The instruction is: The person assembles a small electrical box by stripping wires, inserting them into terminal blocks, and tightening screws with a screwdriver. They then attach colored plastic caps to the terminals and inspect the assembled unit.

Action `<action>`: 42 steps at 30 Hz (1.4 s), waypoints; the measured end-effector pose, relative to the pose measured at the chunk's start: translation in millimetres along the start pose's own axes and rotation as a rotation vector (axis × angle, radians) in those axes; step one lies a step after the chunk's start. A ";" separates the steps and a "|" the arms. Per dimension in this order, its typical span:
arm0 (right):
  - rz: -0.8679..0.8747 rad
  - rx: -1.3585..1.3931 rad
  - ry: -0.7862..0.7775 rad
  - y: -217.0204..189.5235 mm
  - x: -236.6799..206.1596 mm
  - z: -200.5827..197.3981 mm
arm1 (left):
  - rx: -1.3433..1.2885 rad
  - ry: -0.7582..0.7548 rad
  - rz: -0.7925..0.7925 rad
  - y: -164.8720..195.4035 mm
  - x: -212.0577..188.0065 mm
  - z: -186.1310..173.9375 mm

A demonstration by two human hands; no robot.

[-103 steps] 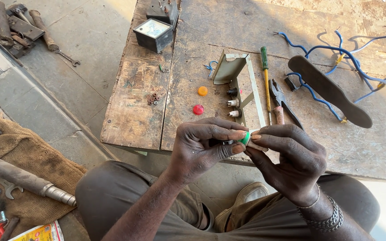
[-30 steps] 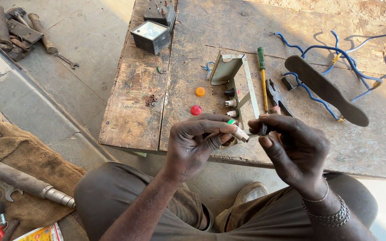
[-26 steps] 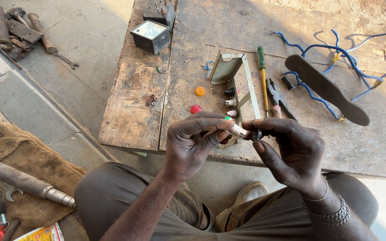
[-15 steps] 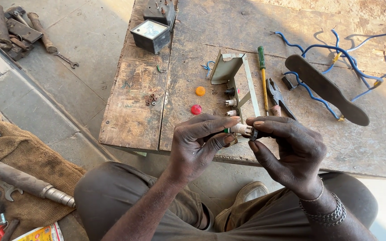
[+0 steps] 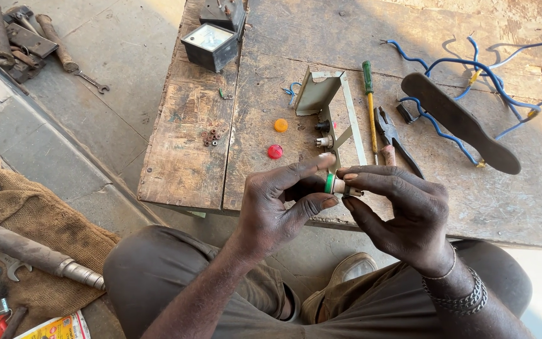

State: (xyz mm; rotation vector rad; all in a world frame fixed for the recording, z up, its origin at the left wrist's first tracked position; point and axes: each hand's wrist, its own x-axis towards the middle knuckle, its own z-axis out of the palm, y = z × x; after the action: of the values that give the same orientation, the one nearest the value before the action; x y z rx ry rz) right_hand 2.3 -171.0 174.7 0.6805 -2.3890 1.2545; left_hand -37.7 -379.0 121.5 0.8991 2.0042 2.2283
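Note:
Between the fingertips of both hands I hold a small cylindrical indicator lamp with a green cap [image 5: 332, 184]. My left hand [image 5: 280, 204] pinches its green end. My right hand [image 5: 403, 210] grips the pale body from the other side. Both hands hover over the near edge of a worn wooden workbench [image 5: 189, 157]. Just beyond them lies a grey metal bracket [image 5: 324, 94] fitted with small lamp holders. An orange cap [image 5: 281, 125] and a red cap [image 5: 275, 151] rest on the bench to the left of the bracket.
A green-handled screwdriver [image 5: 369, 94] and pliers [image 5: 391, 135] lie right of the bracket, then a dark flat bar [image 5: 459, 122] over blue wires [image 5: 490, 69]. A black meter box [image 5: 210, 45] and small washers [image 5: 211, 135] sit at left. Pipe and wrenches [image 5: 26, 251] lie on sacking.
The hands have turned the lamp between the fingers; its green cap now points left toward my left hand. Both hands stayed over the bench's near edge.

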 end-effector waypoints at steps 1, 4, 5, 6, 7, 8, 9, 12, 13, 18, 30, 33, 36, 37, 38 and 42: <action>-0.020 -0.032 0.005 -0.6 0.3 -0.3 | -0.035 -0.013 -0.016 0.2 -0.4 -1.0; -0.075 -0.118 0.018 -1.8 -0.2 -0.3 | -0.117 -0.033 -0.042 1.4 -1.4 -4.1; -0.092 -0.139 0.022 -1.8 -1.0 0.1 | -0.129 -0.026 -0.034 2.0 -1.6 -4.8; -0.109 -0.160 0.026 -1.6 -1.8 0.6 | -0.140 -0.020 -0.026 2.8 -1.8 -5.2; -0.076 -0.124 0.019 -1.1 -2.6 1.5 | -0.104 -0.012 -0.008 3.6 -2.0 -5.2; -0.043 -0.089 0.011 -0.6 -3.4 2.3 | -0.068 -0.004 0.008 4.5 -2.1 -4.8; -0.010 -0.054 0.003 -0.1 -4.1 2.8 | -0.033 0.003 0.026 5.5 -2.3 -4.0; 0.130 -0.088 -0.042 0.8 -5.4 2.5 | 0.089 0.012 0.175 9.0 -3.0 -0.6; 0.127 -0.088 -0.053 1.0 -5.3 1.8 | 0.101 0.017 0.176 10.2 -3.3 0.5; -0.082 0.002 -0.002 1.5 -3.5 -2.6 | 0.119 0.062 0.189 16.0 -3.5 4.0; -0.146 0.000 -0.054 9.0 -6.0 -6.5 | 0.183 0.029 0.253 25.3 -4.3 5.8; 0.102 -0.040 -0.173 6.4 -4.7 -8.5 | 0.197 -0.032 0.252 26.3 -4.6 2.9; 0.051 0.039 -0.155 5.9 -5.1 -8.7 | 0.224 -0.033 0.265 26.3 -4.9 0.9; -0.026 0.100 -0.128 6.9 -5.5 -8.4 | 0.238 -0.024 0.278 26.1 -5.0 0.6; -0.102 0.164 -0.104 8.2 -6.7 -7.1 | 0.251 -0.015 0.290 25.7 -5.1 0.6; 0.032 0.047 -0.072 16.6 -12.6 -4.2 | 0.255 -0.043 0.295 23.1 -5.4 2.9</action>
State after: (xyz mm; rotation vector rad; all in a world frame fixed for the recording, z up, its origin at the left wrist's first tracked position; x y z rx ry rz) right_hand 3.6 -156.2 159.5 0.7156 -2.4446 1.3243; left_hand -23.7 -382.6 140.6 1.3346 2.3058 2.0866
